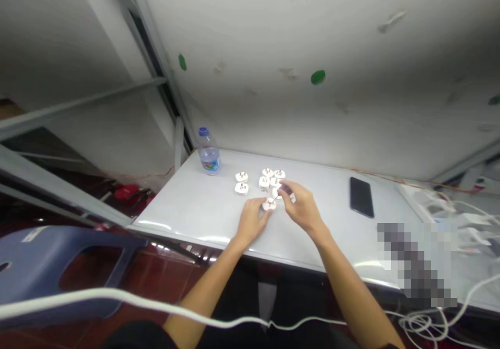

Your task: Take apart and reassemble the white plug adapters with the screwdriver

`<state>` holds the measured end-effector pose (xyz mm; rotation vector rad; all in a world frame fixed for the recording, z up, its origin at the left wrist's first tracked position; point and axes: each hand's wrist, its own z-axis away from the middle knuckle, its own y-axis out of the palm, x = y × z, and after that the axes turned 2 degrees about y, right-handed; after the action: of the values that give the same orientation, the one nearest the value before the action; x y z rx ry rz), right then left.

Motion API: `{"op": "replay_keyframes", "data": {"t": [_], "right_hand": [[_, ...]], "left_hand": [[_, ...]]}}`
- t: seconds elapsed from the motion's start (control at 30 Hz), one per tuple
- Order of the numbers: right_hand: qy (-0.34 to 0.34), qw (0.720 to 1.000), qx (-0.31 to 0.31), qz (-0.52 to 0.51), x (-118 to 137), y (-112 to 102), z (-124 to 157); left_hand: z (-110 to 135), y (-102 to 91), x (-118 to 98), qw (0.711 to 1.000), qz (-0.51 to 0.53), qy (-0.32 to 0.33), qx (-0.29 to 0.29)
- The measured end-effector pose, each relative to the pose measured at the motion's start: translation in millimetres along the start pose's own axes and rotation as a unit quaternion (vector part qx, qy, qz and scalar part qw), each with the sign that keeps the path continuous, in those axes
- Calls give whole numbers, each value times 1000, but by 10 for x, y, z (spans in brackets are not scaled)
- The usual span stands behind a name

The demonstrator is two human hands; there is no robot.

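A person's left hand [250, 223] grasps a white three-pin plug [269, 203] on a white counter [187, 203], while the right hand [300, 207] pinches a second plug [277, 193] beside six others [267, 172].

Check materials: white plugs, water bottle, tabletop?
The white plugs look like moulded plastic: smooth, slightly glossy. The water bottle looks like thin clear plastic, with see-through walls and a blue cap. The tabletop looks like glossy laminate or coated board, going by its long glare streaks; the core can't be told.
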<state>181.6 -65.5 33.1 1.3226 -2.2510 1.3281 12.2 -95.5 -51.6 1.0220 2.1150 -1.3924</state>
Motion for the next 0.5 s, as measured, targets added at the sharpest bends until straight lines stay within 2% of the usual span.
{"op": "replay_keyframes", "data": {"t": [0.5], "right_hand": [[-3, 1000, -13, 1, 36, -27, -6]], "left_hand": [[4, 1, -1, 1000, -2, 5, -3]]}}
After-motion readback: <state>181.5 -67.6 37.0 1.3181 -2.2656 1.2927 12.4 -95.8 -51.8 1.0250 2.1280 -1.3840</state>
